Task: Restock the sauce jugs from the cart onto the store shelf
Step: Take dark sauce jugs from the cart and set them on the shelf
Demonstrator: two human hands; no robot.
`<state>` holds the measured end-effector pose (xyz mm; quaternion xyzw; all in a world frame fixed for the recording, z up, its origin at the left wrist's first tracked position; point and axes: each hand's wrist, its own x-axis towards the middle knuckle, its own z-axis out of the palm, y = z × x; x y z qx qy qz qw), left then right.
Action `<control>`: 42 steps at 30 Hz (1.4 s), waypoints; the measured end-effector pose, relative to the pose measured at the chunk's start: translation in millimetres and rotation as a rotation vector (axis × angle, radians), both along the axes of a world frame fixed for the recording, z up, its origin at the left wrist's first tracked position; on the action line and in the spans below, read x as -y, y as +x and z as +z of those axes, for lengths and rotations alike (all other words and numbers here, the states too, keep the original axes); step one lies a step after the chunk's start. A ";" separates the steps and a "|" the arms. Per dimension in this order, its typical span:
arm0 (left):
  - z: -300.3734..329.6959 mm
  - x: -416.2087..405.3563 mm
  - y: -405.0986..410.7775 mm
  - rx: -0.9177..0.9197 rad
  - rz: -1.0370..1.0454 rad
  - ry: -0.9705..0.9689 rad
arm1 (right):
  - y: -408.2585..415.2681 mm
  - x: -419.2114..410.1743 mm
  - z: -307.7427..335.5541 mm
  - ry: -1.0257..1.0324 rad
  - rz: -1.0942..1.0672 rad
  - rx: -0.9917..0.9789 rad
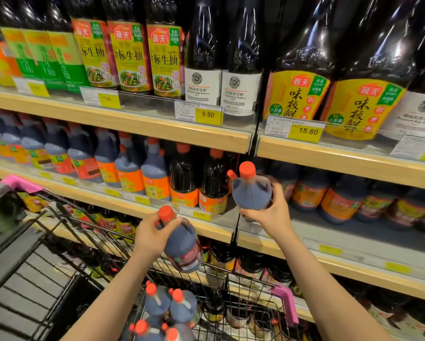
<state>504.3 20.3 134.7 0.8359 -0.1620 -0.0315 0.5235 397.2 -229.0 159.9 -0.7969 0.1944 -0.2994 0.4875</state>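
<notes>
My left hand grips the neck of a dark sauce jug with a red cap, tilted above the cart. My right hand holds a second red-capped jug upright from below, at the front edge of the middle shelf, just right of the shelf divider. Several more red-capped jugs stand in the wire cart below my arms. Rows of similar jugs fill the middle shelf to the left, and more jugs stand further right at the back.
The top shelf carries tall soy sauce bottles and yellow price tags. Pink corner guards cap the cart. A lower shelf behind the cart holds more bottles. Bare shelf surface lies right of my right hand.
</notes>
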 end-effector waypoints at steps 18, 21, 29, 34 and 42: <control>4.5 23.8 -3.4 -0.007 -0.149 -0.049 | 34.2 20.2 -8.4 0.293 0.052 -0.309; 7.6 29.1 -17.1 -0.010 -0.178 -0.035 | 12.3 13.4 -5.1 0.262 0.072 -0.254; 54.9 60.5 -54.8 -0.053 -0.353 -0.045 | -70.7 -50.3 -20.3 0.103 0.424 -0.368; 64.9 86.9 -74.7 -0.035 -0.459 -0.115 | -74.4 -49.7 -20.2 0.116 0.306 -0.263; 61.1 100.8 -51.8 0.048 -0.360 -0.116 | -105.7 -3.2 -14.0 0.155 0.096 -0.069</control>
